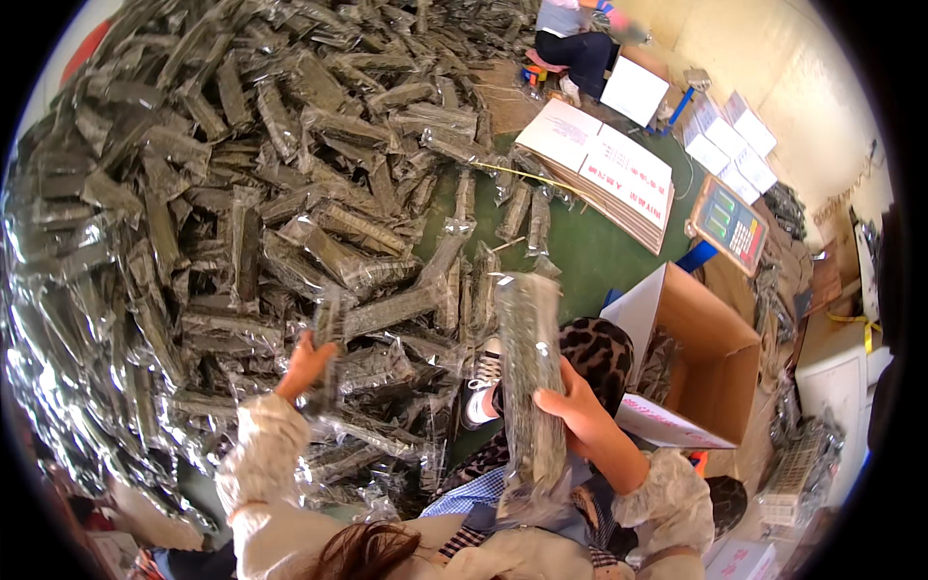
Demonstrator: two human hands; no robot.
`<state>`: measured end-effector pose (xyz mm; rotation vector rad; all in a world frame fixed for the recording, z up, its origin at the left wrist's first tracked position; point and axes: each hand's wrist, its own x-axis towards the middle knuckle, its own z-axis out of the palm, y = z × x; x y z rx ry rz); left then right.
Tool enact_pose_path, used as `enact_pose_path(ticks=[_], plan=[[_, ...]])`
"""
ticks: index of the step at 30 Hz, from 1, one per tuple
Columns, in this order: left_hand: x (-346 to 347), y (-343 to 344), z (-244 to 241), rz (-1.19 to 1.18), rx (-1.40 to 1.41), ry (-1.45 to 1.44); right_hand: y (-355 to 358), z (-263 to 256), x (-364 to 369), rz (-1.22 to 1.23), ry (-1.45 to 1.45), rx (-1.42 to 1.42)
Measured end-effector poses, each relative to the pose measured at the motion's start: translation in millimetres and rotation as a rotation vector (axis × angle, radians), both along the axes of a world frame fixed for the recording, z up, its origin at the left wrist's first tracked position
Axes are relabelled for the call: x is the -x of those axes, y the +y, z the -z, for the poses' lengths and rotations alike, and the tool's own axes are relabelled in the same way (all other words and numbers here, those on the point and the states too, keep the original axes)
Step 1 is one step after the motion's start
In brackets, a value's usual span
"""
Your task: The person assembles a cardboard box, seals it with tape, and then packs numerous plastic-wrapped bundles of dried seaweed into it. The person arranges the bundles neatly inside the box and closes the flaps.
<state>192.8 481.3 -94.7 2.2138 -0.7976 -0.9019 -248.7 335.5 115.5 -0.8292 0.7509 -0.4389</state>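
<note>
My right hand (576, 406) is closed around a long, clear-plastic-wrapped bundle of dark greenish-brown material (533, 370), held upright in front of my lap. At the near side of a big heap of like bundles (290, 239), my left hand (310, 362) grips another narrow wrapped bundle (330, 341), slightly blurred. To the right of my knee stands an open cardboard carton (707, 362), white outside, with some wrapped bundles (658, 362) inside. Most of my left fingers are hidden behind the bundle.
Flattened printed cartons (602, 163) lie stacked on the green floor (616, 246). A digital scale display (727, 223) stands beyond the open carton. Closed white boxes (728, 145) are stacked by the wall. Another person (573, 51) sits at the far side near a white box (634, 90).
</note>
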Motion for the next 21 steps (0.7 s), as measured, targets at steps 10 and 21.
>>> enact_pose_path(ticks=[10, 21], plan=[[244.3, -97.5, -173.7, 0.123, 0.726, 0.717, -24.7, -12.2, -53.6, 0.14, -0.053, 0.426], [395.0, -213.2, -269.3, 0.349, 0.893, 0.901, -86.7, -94.6, 86.9, 0.275, -0.204, 0.418]])
